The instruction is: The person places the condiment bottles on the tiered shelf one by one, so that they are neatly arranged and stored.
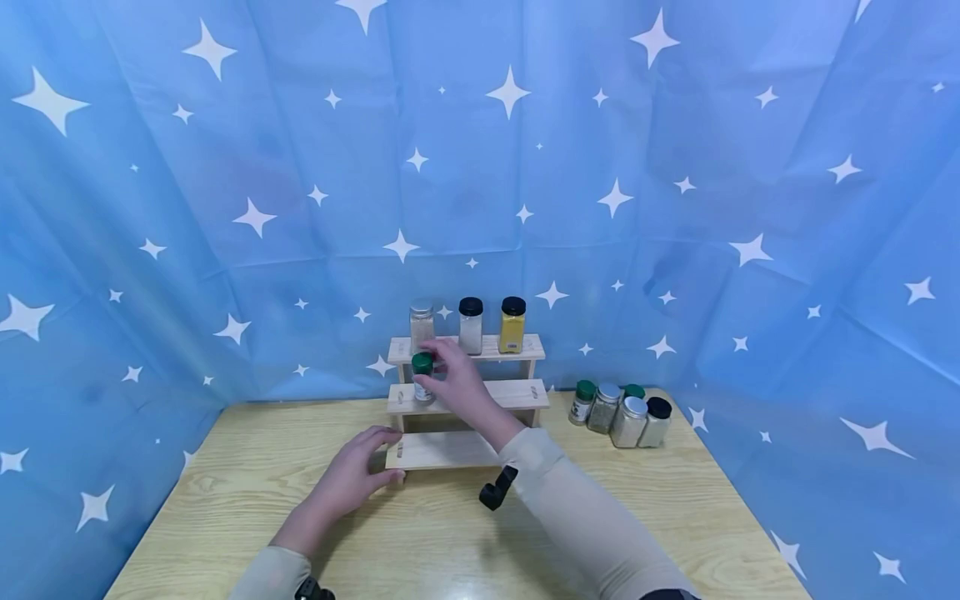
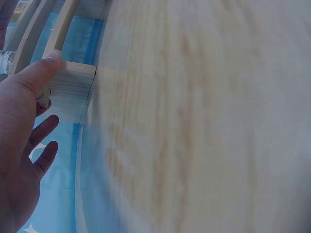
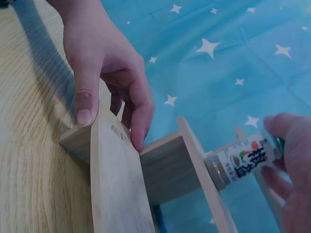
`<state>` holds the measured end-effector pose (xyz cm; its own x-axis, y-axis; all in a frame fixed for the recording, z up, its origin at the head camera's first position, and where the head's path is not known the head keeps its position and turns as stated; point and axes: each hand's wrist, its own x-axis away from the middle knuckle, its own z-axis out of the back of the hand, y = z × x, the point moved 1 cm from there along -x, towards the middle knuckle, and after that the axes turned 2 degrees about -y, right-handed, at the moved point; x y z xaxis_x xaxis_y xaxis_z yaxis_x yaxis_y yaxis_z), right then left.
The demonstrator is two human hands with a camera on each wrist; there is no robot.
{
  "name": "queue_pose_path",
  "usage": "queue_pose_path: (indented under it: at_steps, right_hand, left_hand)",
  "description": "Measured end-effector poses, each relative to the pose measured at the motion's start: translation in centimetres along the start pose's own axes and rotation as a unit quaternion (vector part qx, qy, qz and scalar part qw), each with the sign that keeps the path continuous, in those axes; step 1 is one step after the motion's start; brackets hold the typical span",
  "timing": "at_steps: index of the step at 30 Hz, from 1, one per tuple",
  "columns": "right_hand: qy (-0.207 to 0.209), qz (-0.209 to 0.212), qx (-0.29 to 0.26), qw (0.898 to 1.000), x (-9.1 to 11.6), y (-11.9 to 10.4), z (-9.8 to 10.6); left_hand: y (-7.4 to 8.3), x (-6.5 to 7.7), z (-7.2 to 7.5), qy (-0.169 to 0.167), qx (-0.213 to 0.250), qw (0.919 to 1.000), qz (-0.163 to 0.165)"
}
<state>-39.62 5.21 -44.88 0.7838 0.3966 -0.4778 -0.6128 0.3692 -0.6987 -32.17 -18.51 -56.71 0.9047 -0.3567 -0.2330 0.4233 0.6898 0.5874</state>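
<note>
"Where's that green-capped jar now?"

"At the left end of the middle shelf of the wooden rack, which stands near the counter's back edge. The right hand has its grip around the jar, pinching it up by the cap."

"And the left hand?"

"Its grip is clasped on the left end of the lowest shelf, thumb at the front edge. I'd say that's to steady the rack."

"So this is the setting-down step?"

"Looks like it. Three jars already stand along the top; this seems to be the first for the middle row. I can't tell whether its base bears fully yet."

"Then the next move?"

"Seat it flat, I'd judge, and loosen the fingers without tipping it. More jars wait near the counter's back right corner."
</note>
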Motion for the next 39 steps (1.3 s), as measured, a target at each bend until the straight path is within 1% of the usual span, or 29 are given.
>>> queue_pose_path:
  at_steps: [3,7,14,17,21,26,28,32,35,39]
  right_hand:
    - [-0.004,-0.02,-0.006,1.0,0.4,0.2,0.1]
    - [-0.005,-0.033,-0.025,0.999,1.1,0.4,0.6]
    - [0.01,-0.05,-0.032,0.998,3.2,1.7,2.5]
    - [0.02,-0.064,-0.027,0.997,4.3,2.2,3.6]
    - [0.03,-0.079,-0.016,0.996,6.1,2.8,5.5]
    - [0.042,-0.069,-0.017,0.997,8.2,4.1,8.5]
    - [0.048,-0.072,-0.012,0.996,8.9,4.5,9.8]
    - [0.065,-0.083,0.029,0.994,10.2,5.8,12.6]
    - [0.079,-0.096,0.069,0.99,11.2,7.0,14.5]
    - [0.089,-0.113,0.11,0.983,12.3,8.3,16.9]
  left_hand:
    - [0.0,0.0,0.0,-0.004,0.001,1.0,0.002]
    - [0.0,0.0,0.0,-0.004,0.0,1.0,0.003]
    - [0.1,0.0,0.1,-0.002,0.0,0.9999,0.012]
    - [0.2,0.0,0.2,-0.001,0.001,0.9999,0.013]
    - [0.2,0.0,0.1,-0.005,-0.001,0.9999,0.011]
    - [0.2,0.0,0.1,-0.004,-0.005,0.9999,0.011]
    - [0.2,0.0,0.1,-0.003,-0.005,0.9999,0.012]
    - [0.2,0.0,0.1,-0.003,-0.005,0.9999,0.013]
    - [0.2,-0.1,0.0,-0.003,-0.006,0.9999,0.012]
    - [0.3,0.0,0.0,-0.003,-0.009,0.9999,0.012]
